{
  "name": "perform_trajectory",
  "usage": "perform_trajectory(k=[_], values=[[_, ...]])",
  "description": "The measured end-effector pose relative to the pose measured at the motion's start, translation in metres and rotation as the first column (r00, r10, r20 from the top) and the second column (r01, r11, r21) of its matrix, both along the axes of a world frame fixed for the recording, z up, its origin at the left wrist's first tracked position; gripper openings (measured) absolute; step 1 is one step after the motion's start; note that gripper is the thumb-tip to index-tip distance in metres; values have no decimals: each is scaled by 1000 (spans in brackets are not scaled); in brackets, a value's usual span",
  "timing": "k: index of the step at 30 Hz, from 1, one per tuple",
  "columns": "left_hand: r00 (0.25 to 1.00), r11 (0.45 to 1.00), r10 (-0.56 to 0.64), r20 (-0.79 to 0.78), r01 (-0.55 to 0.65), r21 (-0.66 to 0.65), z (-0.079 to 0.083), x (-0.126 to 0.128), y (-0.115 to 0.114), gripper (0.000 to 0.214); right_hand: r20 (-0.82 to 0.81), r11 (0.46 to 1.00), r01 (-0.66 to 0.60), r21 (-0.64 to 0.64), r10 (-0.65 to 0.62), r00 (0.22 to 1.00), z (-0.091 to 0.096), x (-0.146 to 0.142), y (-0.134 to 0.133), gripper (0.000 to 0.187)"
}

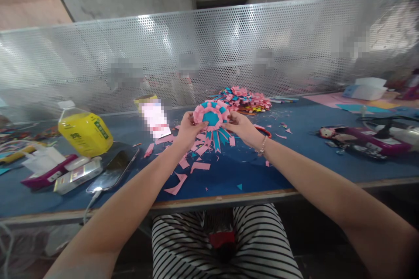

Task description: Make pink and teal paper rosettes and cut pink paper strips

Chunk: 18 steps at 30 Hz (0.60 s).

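Observation:
Both hands hold up a round paper rosette [211, 117] of pink and blue folded strips, a little above the blue table [294, 157]. My left hand [187, 129] pinches its left rim, fingers closed. My right hand [240, 125], with a bracelet at the wrist, grips the right rim. Pink and blue strips hang down from the rosette's lower edge. Beneath it lie several loose pink paper strips [193, 165] and small scraps.
A pile of finished pink and blue paper flowers [244, 98] sits behind the rosette. At left are a yellow drink bottle [85, 132], a phone [113, 170] on a cable and tissue packs [49, 170]. At right are a pink case [363, 141] and a tissue box [366, 88]. A perforated metal screen [209, 52] backs the table.

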<state>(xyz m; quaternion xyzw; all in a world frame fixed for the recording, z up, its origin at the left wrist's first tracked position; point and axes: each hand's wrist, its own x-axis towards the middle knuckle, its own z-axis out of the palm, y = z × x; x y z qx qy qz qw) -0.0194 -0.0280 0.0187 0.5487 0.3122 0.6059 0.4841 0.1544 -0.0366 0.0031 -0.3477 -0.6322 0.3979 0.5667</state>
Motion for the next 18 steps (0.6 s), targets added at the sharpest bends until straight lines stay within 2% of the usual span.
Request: perform_trajectory(k=[3, 6, 8, 11, 15, 18], values=[[999, 996, 24, -40, -21, 86, 0, -2, 1, 34, 49, 997, -23, 78, 19, 999, 1, 1, -1, 18], [977, 976, 110, -184, -71, 208, 5, -5, -2, 26, 157, 960, 86, 267, -132, 979, 5, 4, -4, 13], [942, 938, 217, -257, -128, 323, 10, -8, -6, 25, 236, 878, 147, 456, -279, 931, 7, 7, -7, 13], [900, 845, 338, -275, -162, 510, 14, -13, -12, 24, 296, 725, 67, 685, -362, 884, 10, 12, -11, 24], [855, 707, 457, -246, -181, 683, 12, -21, -13, 24, 310, 561, -16, 827, -433, 846, 8, 18, -12, 24], [809, 595, 542, -226, -180, 783, 10, -24, -10, 17, 315, 500, -30, 865, -496, 809, 7, 21, -11, 22]])
